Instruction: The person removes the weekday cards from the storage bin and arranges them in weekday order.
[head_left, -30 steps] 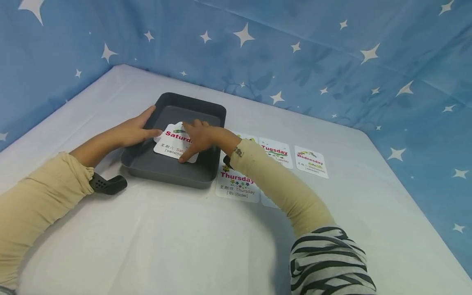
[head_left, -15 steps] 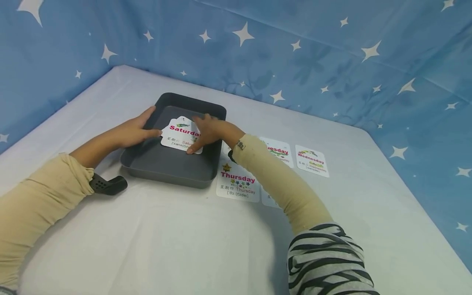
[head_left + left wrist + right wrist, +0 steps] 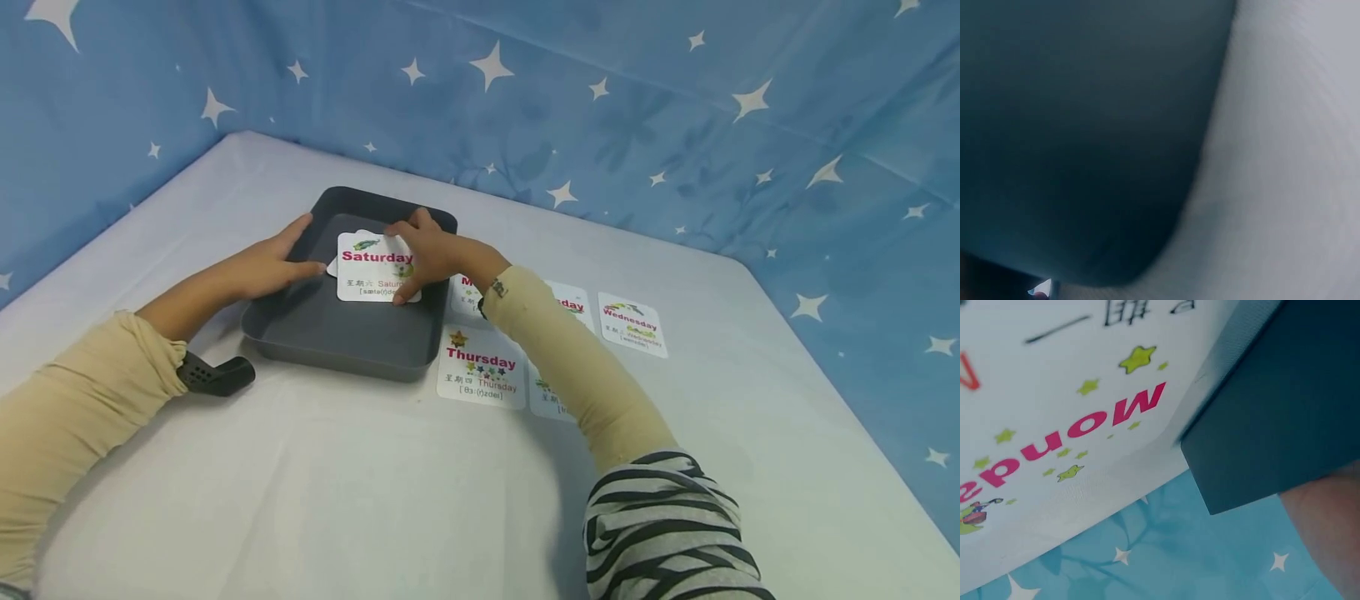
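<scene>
A dark grey tray (image 3: pixel 360 350) stands on the table, and my left hand (image 3: pixel 266 262) holds its left wall, thumb over the inner side and the other fingers partly hidden. Inside the tray, my right hand (image 3: pixel 435 250) grips the right side of a white "Saturday" card (image 3: pixel 367 275), fingers at its top edge and thumb near the bottom corner. At least one more white card (image 3: pixel 332 267) peeks out behind it. The left wrist view is filled by the blurred tray wall (image 3: pixel 1085 125). A "Monday" card (image 3: pixel 1085 425) lies beside the tray in the right wrist view.
Right of the tray lie a "Thursday" card (image 3: pixel 482 367), a partly covered card (image 3: pixel 551 400) and a "Tuesday" card (image 3: pixel 573 300) half behind my right forearm. Farther right is a "Wednesday" card (image 3: pixel 632 325). A blue star-patterned cloth (image 3: pixel 525 125) hangs behind the white table (image 3: pixel 337 483).
My right hand has shifted right and slightly away, carrying the Saturday card toward the tray's right side. The card now sits straighter. My left hand stays at the tray's wall.
</scene>
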Available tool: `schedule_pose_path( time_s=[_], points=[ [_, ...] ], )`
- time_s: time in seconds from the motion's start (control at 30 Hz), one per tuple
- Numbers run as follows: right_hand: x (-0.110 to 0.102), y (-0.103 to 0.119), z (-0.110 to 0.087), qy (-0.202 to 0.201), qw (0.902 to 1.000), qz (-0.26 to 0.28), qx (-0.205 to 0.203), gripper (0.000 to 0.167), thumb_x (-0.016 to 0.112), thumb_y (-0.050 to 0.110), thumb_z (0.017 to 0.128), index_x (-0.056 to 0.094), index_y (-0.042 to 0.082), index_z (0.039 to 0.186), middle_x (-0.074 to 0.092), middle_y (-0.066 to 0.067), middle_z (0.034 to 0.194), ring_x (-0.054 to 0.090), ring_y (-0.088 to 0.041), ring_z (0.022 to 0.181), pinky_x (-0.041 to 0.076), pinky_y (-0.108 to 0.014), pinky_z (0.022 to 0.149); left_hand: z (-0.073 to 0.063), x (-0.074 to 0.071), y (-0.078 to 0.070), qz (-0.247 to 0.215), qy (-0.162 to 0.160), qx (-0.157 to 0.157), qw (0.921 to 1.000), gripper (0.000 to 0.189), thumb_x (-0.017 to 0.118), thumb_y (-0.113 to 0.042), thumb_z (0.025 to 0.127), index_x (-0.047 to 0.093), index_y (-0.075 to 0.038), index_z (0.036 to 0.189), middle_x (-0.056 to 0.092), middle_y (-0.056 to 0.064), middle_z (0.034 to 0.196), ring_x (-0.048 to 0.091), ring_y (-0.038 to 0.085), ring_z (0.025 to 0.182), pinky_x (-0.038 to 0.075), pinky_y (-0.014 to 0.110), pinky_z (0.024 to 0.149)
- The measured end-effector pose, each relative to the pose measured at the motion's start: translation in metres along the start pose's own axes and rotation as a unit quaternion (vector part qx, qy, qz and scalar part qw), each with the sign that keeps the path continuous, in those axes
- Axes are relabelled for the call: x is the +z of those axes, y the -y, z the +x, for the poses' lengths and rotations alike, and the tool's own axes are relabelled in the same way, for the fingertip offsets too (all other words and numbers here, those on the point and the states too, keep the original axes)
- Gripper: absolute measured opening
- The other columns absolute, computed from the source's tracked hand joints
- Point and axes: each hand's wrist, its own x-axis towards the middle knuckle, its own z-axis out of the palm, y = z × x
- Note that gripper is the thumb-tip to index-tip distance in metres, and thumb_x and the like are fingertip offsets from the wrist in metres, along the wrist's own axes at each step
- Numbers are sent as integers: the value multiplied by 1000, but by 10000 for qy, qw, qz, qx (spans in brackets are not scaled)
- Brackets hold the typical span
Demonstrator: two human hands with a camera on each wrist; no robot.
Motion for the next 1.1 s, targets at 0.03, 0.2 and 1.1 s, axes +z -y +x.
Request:
schedule_pose_path(
  time_s=[0.03, 0.2, 1.1],
  points=[
    [-1, -1, -1, 4, 10000, 16, -68, 100, 77, 49, 64, 23, 21, 143, 23, -8, 132, 31, -19, 117, 35, -33, 100, 0, -1, 0, 2, -1, 0, 10000, 84, 44, -37, 94, -17, -6, 144, -11, 25, 149, 0, 47, 136, 7, 61, 108],
    [-4, 0, 2, 362, 9991, -175, -107, 109, 75, 50, 67, 7, 21, 148, 13, -8, 148, 20, -21, 134, 24, -37, 110, -1, -1, -1, -52, 33, -20, 10000, 85, 44, -37, 94, -18, -7, 144, -11, 26, 149, 0, 47, 136, 7, 61, 107],
    [4, 3, -6, 84, 9971, 426, -633, 92, 80, 43, 64, 34, 28, 142, 13, -8, 141, 30, -22, 122, 33, -35, 102, 1, 0, 3, 40, -31, 7, 10000, 86, 44, -41, 93, -15, -8, 145, -6, 26, 150, 5, 48, 135, 10, 62, 106]
  ],
)
